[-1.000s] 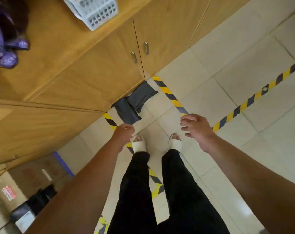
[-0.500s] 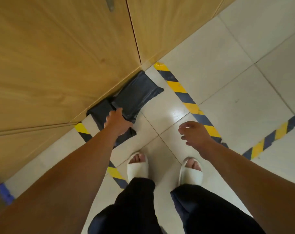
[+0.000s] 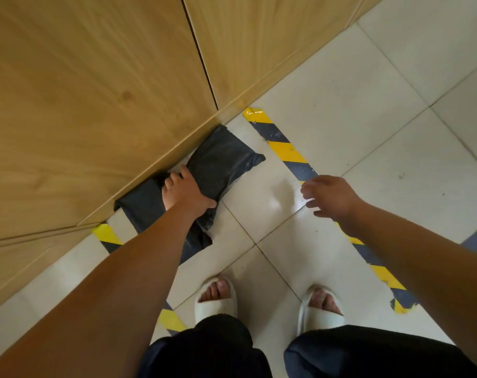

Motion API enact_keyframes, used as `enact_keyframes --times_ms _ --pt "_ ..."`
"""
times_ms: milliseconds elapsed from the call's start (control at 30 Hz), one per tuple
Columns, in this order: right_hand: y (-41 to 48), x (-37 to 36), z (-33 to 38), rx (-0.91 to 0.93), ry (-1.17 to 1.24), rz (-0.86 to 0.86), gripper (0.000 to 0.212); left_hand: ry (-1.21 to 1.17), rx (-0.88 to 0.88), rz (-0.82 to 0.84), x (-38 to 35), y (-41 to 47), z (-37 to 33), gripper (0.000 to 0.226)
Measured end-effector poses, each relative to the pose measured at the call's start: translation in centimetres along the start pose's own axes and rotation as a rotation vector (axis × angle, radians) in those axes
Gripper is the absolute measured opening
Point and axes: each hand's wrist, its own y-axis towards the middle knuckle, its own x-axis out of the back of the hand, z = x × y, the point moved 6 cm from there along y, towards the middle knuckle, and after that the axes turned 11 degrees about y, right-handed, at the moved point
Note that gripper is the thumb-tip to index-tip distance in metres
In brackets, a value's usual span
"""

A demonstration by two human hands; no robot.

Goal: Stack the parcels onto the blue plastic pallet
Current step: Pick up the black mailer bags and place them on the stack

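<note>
Tiled floor (image 3: 341, 91) by the cabinet (image 3: 95, 77): the left grip (image 3: 187, 192) has now closed round a dark parcel (image 3: 221, 162); the right grip (image 3: 331, 197) hangs wide.

Wooden cabinet (image 3: 95, 91) meets pale tiled floor (image 3: 354, 105).

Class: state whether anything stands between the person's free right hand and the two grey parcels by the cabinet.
Nothing visible does. Only bare floor tile lies between the right hand and the upper parcel, which the left hand grips; the striped tape lies flat. The lower parcel lies beyond the left hand.
</note>
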Motion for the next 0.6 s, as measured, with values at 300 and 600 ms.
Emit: enact_keyframes --times_ms 300,600 --pt "-18.7 1.6 2.6 -0.215 0.100 0.040 0.012 -1.044 -0.090 0.386 11.1 -19.4 2.5 0.094" --pt "-45.4 7.5 15.1 -0.135 0.347 0.046 0.026 -1.861 -0.079 0.928 30.3 -47.6 7.8 0.039"
